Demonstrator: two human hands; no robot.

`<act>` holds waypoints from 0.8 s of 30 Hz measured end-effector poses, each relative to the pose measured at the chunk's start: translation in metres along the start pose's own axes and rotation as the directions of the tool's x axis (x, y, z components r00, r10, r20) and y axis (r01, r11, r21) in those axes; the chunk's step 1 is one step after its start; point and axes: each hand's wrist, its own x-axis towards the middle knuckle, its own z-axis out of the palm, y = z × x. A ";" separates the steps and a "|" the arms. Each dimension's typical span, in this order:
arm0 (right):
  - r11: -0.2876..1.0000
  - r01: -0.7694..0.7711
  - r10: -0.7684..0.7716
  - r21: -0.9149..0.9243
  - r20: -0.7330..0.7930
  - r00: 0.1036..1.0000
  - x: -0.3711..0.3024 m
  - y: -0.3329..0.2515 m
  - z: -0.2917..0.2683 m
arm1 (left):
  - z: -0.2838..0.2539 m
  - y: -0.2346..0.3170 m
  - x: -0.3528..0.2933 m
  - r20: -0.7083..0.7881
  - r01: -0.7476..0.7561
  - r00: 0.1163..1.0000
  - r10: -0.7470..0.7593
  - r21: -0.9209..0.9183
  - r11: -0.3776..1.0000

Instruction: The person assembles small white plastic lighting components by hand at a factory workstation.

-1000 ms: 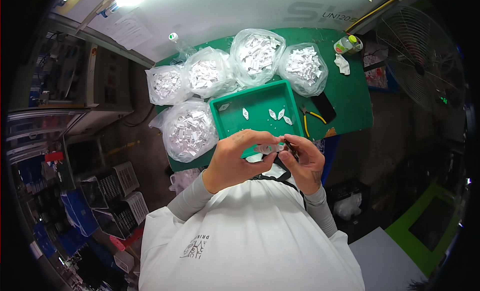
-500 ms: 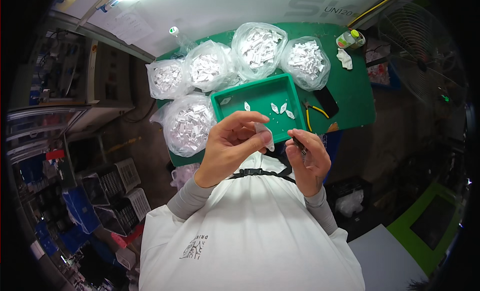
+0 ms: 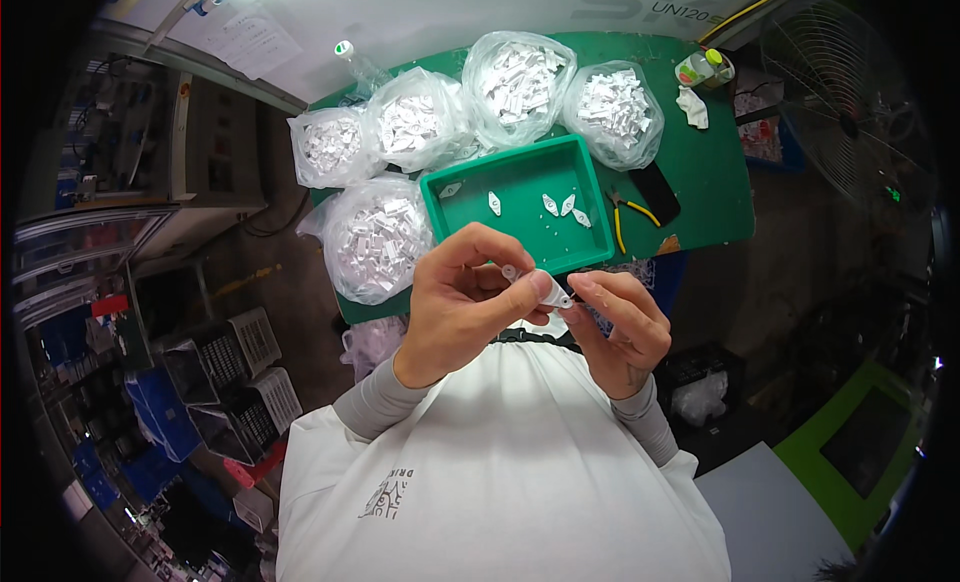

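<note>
Pinched between the thumb and fingers of my left hand is a white diamond-shaped plastic piece with a round hole at its end. My right hand is closed at the right end of that piece, thumb and fingertips touching or almost touching it. A small dark object is in the right hand, mostly hidden by the fingers, so its kind cannot be told. Just beyond both hands stands a green tray. Several similar white pieces and small white bits lie in it.
Clear plastic bags full of small white parts stand left of and behind the tray. Yellow-handled pliers and a black phone-like slab lie to its right. A bottle stands at the back right of the green table.
My hands have come together. The left hand has tilted the white piece toward the right, and the right fingertips have moved left to its end. The dark object is now more hidden.
</note>
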 end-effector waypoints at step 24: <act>0.988 0.087 -0.090 -0.125 -0.020 0.996 -0.002 0.000 -0.006 | 0.006 -0.007 -0.007 -0.013 -0.047 0.999 0.047 0.022 0.999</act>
